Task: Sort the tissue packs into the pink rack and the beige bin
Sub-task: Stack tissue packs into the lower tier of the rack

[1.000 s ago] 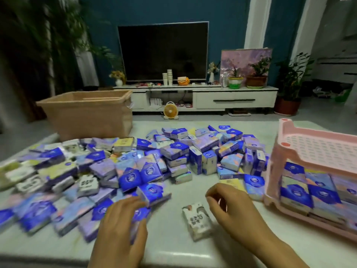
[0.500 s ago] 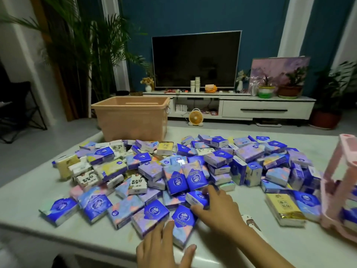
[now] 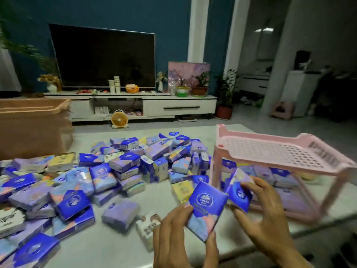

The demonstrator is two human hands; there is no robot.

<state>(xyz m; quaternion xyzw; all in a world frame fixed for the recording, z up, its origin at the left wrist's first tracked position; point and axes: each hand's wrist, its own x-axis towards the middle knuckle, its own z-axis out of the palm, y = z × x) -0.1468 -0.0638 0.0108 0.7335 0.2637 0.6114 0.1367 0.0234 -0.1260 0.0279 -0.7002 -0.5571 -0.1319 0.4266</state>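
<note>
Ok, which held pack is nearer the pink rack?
The pack in the right hand, beside the pink rack; the left hand holds the other pack further away.

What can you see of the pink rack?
The pink rack looks like pale plastic, two tiers joined by corner posts. Its perforated, rimmed top tray is bare; the lower tier holds blue and purple tissue packs. It stands upright on the table, right of the loose pile. The right hand holds a pack at its front.

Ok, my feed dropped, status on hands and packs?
Left hand grips a blue pack. Right hand holds a second pack by the lower tier of the pink rack. Nothing blocks it.
</note>
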